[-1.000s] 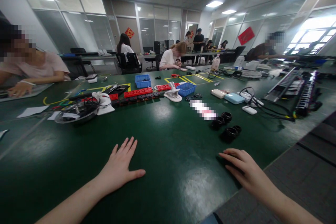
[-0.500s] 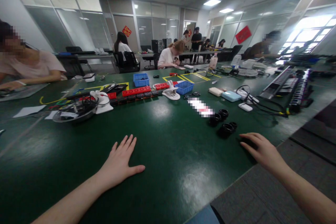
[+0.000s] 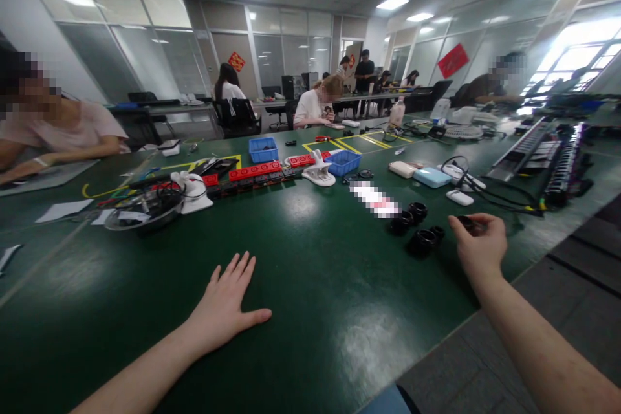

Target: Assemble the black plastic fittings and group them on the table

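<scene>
Green surface (image 3: 301, 284) fills the foreground, with co-workers (image 3: 315, 107) seated beyond. The left hand (image 3: 219, 310) lies on it palm down, fingers spread and released. The right hand (image 3: 480, 242) curls its fingers around a dark piece (image 3: 466, 222), mostly hidden, near four black parts (image 3: 423, 243). Farther back sit a light-blue case (image 3: 431, 177) and a white case (image 3: 459, 198).

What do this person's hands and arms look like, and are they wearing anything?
The left hand and right hand are bare, with slim fingers and no gloves. No sleeves, watch or bracelet show on the forearms.
</scene>
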